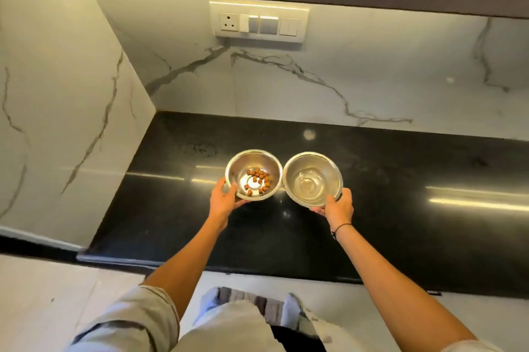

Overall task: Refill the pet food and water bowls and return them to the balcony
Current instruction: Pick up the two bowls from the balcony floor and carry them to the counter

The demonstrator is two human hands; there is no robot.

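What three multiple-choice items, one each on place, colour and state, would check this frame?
1. The kibble bowl is in which hand?
A. left hand
B. right hand
C. neither

2. The counter is:
A. white
B. black
C. wooden

3. The water bowl is:
A. brimful
B. upside down
C. holding a little water

Key: 1 A, the left fingers curl over its rim. 2 B, glossy black below a white marble wall. 3 C, a shallow pool sits only at the bottom.

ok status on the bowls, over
Left hand grips steel bowl with brown kibble. Right hand grips steel bowl with water. Both over black glossy countertop, rims touching. Nothing in the way.
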